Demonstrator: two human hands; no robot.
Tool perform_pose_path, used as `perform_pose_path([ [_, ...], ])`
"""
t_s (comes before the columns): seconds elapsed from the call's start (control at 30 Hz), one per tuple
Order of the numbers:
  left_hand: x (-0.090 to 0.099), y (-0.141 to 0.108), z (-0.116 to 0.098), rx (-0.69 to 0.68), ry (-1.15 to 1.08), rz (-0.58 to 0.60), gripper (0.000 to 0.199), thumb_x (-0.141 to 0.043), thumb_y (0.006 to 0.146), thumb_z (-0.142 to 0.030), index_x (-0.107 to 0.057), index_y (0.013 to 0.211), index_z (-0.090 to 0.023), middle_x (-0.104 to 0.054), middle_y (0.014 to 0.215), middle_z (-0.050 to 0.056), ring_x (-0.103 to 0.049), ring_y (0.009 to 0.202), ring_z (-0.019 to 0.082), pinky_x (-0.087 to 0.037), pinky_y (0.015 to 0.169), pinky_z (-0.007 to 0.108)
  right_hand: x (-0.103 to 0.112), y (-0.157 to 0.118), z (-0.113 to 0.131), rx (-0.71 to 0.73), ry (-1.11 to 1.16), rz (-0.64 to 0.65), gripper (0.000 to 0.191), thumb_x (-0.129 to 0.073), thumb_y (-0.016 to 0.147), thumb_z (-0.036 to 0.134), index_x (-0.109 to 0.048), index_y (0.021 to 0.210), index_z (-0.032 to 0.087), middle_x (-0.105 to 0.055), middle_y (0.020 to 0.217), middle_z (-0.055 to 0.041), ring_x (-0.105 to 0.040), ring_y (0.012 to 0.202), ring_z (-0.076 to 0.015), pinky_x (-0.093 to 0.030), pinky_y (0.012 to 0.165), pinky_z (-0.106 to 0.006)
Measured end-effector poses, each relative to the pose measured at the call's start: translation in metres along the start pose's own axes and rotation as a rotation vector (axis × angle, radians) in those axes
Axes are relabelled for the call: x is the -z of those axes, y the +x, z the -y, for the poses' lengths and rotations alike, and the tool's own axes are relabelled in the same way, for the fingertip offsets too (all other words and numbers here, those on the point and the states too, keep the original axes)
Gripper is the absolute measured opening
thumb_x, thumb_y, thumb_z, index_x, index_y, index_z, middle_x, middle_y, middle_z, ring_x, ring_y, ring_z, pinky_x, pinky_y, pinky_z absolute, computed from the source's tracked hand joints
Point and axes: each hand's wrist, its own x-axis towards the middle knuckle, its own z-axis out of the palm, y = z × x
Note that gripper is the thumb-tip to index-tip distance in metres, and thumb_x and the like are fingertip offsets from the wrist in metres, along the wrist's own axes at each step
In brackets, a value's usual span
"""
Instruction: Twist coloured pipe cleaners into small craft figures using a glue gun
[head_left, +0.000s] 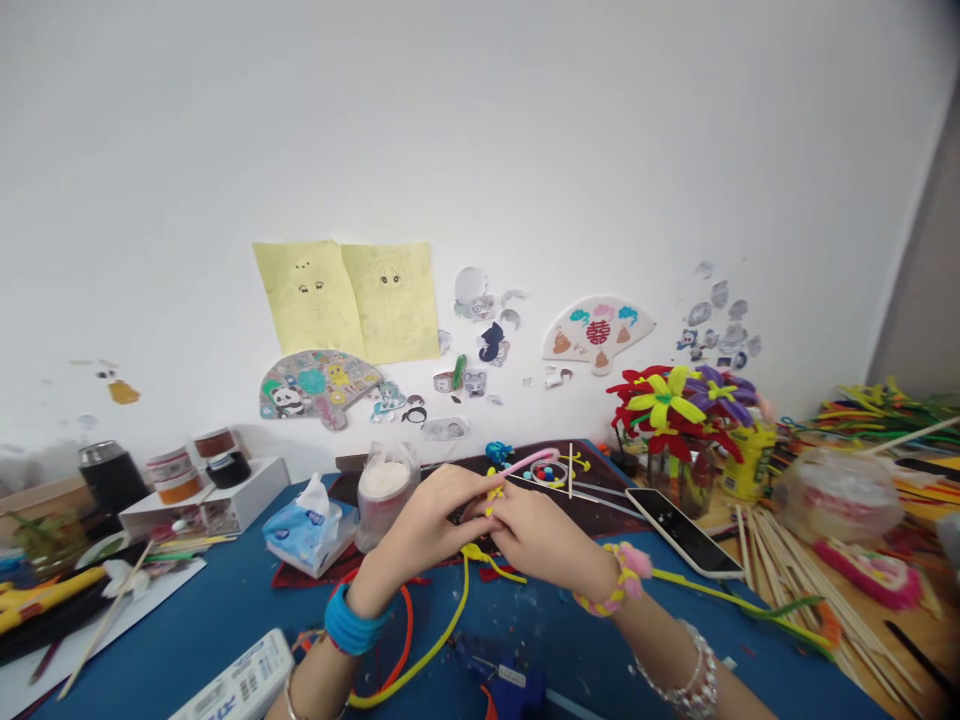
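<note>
Item: yellow fuzzy piece (494, 494), small, at centre of frame, pinched between both hands. Exact shape hidden by fingers.

Left hand (439, 508): centre, thumb and fingertips closed on the yellow piece. Right hand (538, 532): just right of centre, fingers curled in, apparently gripping the same piece; inner fingertips hidden.

Pink stem (534, 460): runs from the fingers toward the right; whether joined to the piece, cannot tell.

Yellow stem (456, 625): curves below the hands to the lower edge, near a red stem (407, 630).

Blue glue gun (517, 690): lower centre, under the hands. Heat not shown.

Dish of beads (550, 472): just beyond the hands. Phone (682, 532): right. Tissue pack (304, 535): left of centre.

Risks, judged: the small piece could slip or bend out of shape if pinched unevenly; the pink stem could knock the beads if swung; a wrist lowered carelessly could catch the glue gun or snag the yellow stem.
</note>
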Motion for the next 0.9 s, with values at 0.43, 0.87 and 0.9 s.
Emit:
perform_pose_path([
  [0.43,0.016,0.004,-0.014,-0.112,0.231,-0.006,0.035,-0.057,0.085,-0.023,-0.055,0.121,-0.024,-0.053,0.124,0.01,-0.041,0.12,0.027,-0.037,0.097,0.045,-0.007,0.003,0.004,0.02,-0.29,-0.059,0.018,-0.046,0.084,0.024,-0.062,0.089,0.017,-0.066,0.083,-0.0055,-0.06,0.071,-0.0167,-0.034,0.059,-0.026],
  [0.87,0.03,0.0,-0.013,-0.093,0.134,0.092,0.025,-0.049,0.086,-0.012,-0.059,0.107,-0.023,-0.067,0.104,0.004,-0.05,0.115,0.021,-0.028,0.103,0.043,-0.008,0.003,0.005,0.316,-0.301,-0.325,0.035,-0.038,0.082,0.021,-0.052,0.05,0.015,-0.053,0.051,-0.0032,-0.043,0.051,-0.0119,-0.023,0.055,-0.029],
  [0.9,0.03,-0.001,-0.011,-0.112,0.141,0.087,0.023,-0.05,0.087,-0.014,-0.059,0.107,-0.023,-0.067,0.103,0.004,-0.052,0.113,0.02,-0.029,0.103,0.043,-0.008,0.003,0.005,0.338,-0.295,-0.344,0.036,-0.038,0.081,0.021,-0.05,0.048,0.016,-0.05,0.048,-0.0028,-0.04,0.049,-0.0114,-0.022,0.054,-0.029],
])
